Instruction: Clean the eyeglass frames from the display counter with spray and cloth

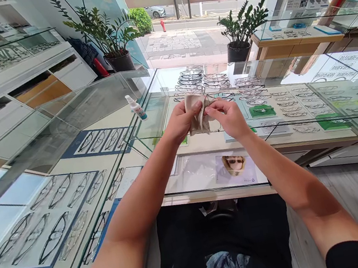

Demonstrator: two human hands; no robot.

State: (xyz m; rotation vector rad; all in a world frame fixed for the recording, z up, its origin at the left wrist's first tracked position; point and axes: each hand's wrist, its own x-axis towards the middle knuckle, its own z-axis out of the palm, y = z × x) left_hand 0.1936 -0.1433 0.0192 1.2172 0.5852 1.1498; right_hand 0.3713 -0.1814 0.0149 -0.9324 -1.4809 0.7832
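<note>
My left hand [180, 120] is closed on a folded beige cloth [195, 126], thumb on top, above the glass counter. Close beside it, my right hand [229, 116] pinches what look like thin-framed eyeglasses at the cloth's right edge. Most of that frame is hidden by the cloth and my fingers, so its lenses cannot be made out. A small white spray bottle [136, 108] with a printed label stands on the glass to the left of my hands.
Under the glass counter [189, 192] lie rows of eyeglasses [218, 81], green display blocks [262, 111] and a purple picture card [235, 169]. More framed eyeglasses [53, 237] lie in the left case. Potted plants [239, 44] stand beyond, near the window.
</note>
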